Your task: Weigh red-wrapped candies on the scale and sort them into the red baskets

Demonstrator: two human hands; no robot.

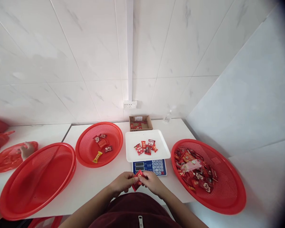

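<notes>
A small red snack packet [136, 186] is pinched between both hands close to my body. My left hand [122, 183] grips its left side, and my right hand [153, 182] holds its right side; my fingers cover part of the wrapper. Just beyond them is a scale [148, 167] with a blue keypad and two displays. On the scale's white tray [133, 137] lie several red snack packets [147, 149]. To the right, a red basket [228, 158] holds a heap of similar packets [197, 171], a pale pink one on top.
Left of the scale, a red basket [115, 131] contains several packets and a yellow one [97, 157]. An empty red basket [38, 180] overhangs the table front. Behind the tray stand a cardboard box [140, 129] and a clear bottle [167, 116]. At far left, another person's hand [27, 150] touches a red bag [8, 160].
</notes>
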